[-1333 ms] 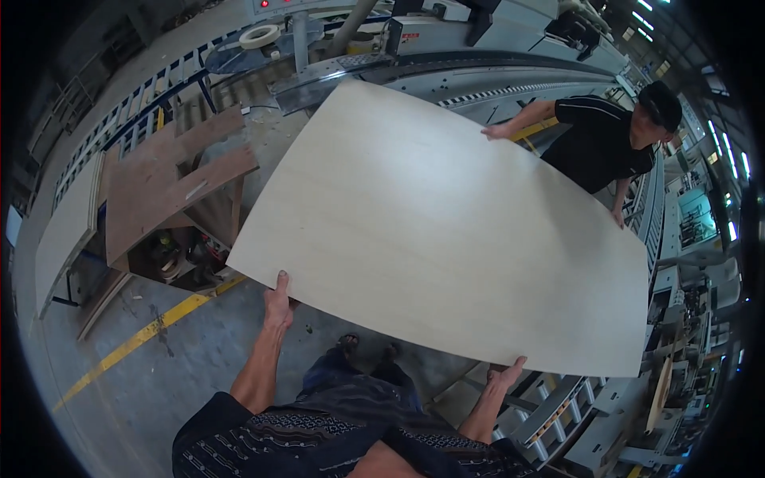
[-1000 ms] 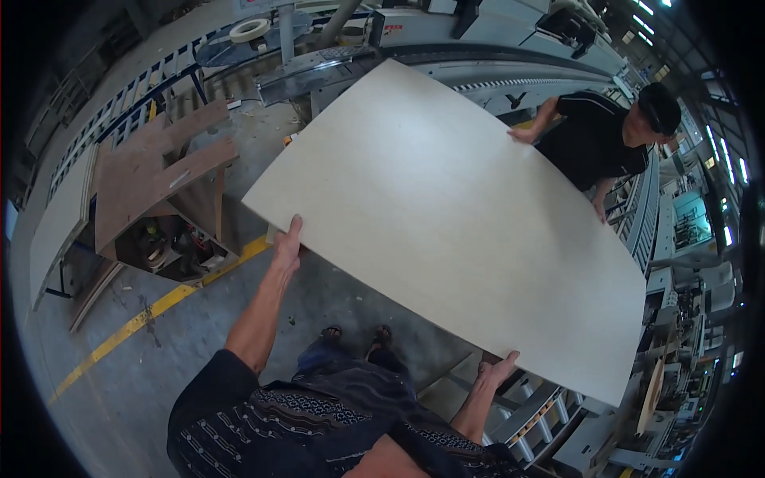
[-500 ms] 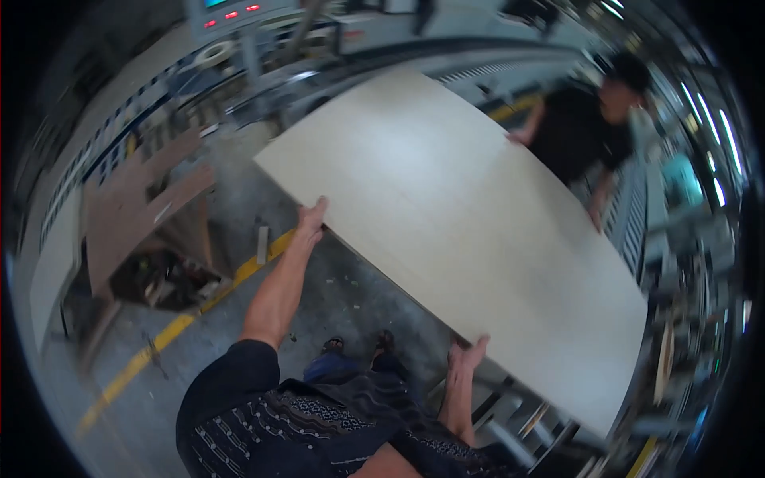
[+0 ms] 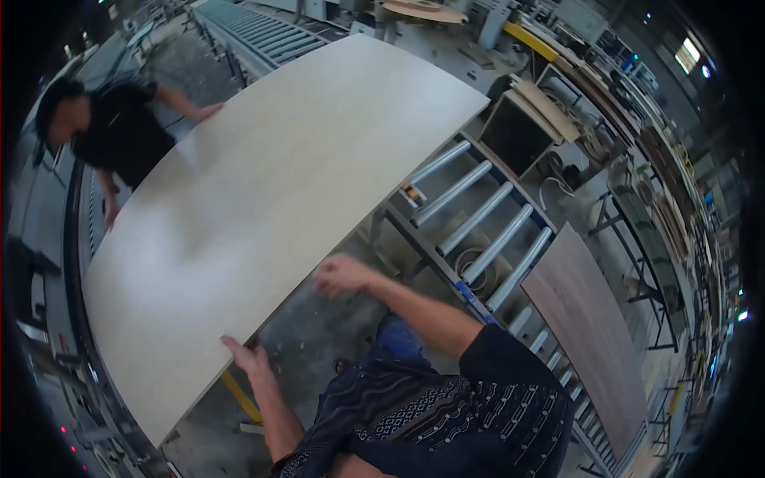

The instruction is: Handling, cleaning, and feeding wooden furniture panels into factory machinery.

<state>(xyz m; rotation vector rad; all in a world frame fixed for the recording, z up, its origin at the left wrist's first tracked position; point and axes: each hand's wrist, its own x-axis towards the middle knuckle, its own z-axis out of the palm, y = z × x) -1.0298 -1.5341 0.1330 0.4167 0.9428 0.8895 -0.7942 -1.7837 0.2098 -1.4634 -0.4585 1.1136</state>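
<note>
A large pale board point(image 4: 279, 159) spans the middle of the view, wide and flat, with a long straight edge toward me. My left hand point(image 4: 249, 358) grips that near edge low on the left, thumb on top and fingers beneath. Just off the same edge, farther along to the right, my right hand point(image 4: 344, 276) hangs with its fingers curled in and nothing visible in them. Across the board a co-worker point(image 4: 119, 131) in a dark shirt and cap has both hands at its far edge.
A roller conveyor point(image 4: 478, 227) runs under the board's right end and along my right, carrying a brown wood-grain panel point(image 4: 590, 319). Another roller track point(image 4: 267, 36) lies beyond the board. Stacked boards point(image 4: 542, 111) and a dark-topped metal stand point(image 4: 649, 247) are at the right.
My view has swung to the right, bringing the roller conveyor in and placing the co-worker at the left. My right hand has come off the board's edge; my left still holds it.
</note>
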